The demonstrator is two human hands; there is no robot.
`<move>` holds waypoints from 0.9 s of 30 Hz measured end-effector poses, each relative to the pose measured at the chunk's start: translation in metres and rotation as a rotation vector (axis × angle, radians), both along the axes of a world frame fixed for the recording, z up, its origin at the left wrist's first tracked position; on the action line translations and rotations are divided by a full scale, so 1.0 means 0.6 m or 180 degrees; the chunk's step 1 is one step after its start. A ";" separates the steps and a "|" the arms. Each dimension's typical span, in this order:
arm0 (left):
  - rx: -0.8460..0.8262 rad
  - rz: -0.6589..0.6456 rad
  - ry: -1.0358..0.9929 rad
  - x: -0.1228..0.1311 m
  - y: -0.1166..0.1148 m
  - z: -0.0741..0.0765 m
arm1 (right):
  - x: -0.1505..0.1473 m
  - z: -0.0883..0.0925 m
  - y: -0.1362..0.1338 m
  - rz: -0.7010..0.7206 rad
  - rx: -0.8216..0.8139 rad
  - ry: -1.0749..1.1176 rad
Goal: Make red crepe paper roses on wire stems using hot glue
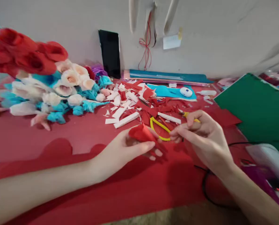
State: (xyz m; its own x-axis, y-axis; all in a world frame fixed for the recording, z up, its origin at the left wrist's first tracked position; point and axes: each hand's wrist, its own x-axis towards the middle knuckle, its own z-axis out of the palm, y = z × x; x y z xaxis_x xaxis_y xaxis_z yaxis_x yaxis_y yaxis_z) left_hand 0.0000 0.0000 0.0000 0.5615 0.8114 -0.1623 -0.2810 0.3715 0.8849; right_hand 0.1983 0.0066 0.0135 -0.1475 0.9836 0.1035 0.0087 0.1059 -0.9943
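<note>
My left hand [130,150] is closed around a piece of red crepe paper [140,133], rolled into a cone-like shape, low over the red sheet [83,134] that covers the table. My right hand [200,134] is pinched on the edge of that same red paper, fingers pressed together. Just behind both hands lie yellow-handled scissors [159,126] among red and white paper scraps [130,107].
A heap of finished paper flowers [48,84] in red, cream and turquoise fills the left. A dark phone [110,53] leans on the wall. A green sheet [256,106] lies right; a turquoise sheet [165,91] with a white tape dispenser [185,91] sits behind. A black cable [206,187] runs near my right forearm.
</note>
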 end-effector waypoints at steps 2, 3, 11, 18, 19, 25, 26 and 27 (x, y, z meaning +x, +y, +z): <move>-0.0023 -0.0021 0.0007 0.001 0.003 -0.002 | 0.001 -0.001 0.002 0.0130 -0.0013 0.0093; -0.0030 -0.0025 0.0009 0.002 0.003 -0.002 | 0.000 -0.001 0.002 0.0150 -0.0017 0.0111; -0.0042 0.0058 0.0061 0.002 0.003 0.000 | -0.005 0.004 -0.006 -0.0371 0.0198 -0.0478; -0.0012 0.0117 0.0080 0.004 0.007 -0.003 | 0.010 -0.005 0.019 -0.0798 0.0466 -0.1222; -0.0001 0.0117 0.0073 0.004 0.007 -0.003 | 0.011 -0.004 0.022 -0.0821 0.0547 -0.1324; -0.0009 -0.0059 0.0149 0.005 -0.002 -0.004 | -0.009 0.011 0.064 -0.0628 0.0978 -0.1855; -0.0010 -0.0091 0.0168 0.006 -0.004 -0.004 | -0.018 0.013 0.076 -0.0539 0.1065 -0.1834; 0.0000 -0.0109 0.0183 0.006 -0.006 -0.003 | -0.028 0.015 0.089 -0.0428 0.1163 -0.1785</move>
State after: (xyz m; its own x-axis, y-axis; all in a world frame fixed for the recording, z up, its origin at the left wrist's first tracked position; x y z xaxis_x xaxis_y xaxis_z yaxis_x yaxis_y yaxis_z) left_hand 0.0038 -0.0034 -0.0015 0.5786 0.7919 -0.1952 -0.2169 0.3801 0.8992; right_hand 0.1817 0.0601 0.0223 -0.1547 0.9136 0.3760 0.5489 0.3959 -0.7362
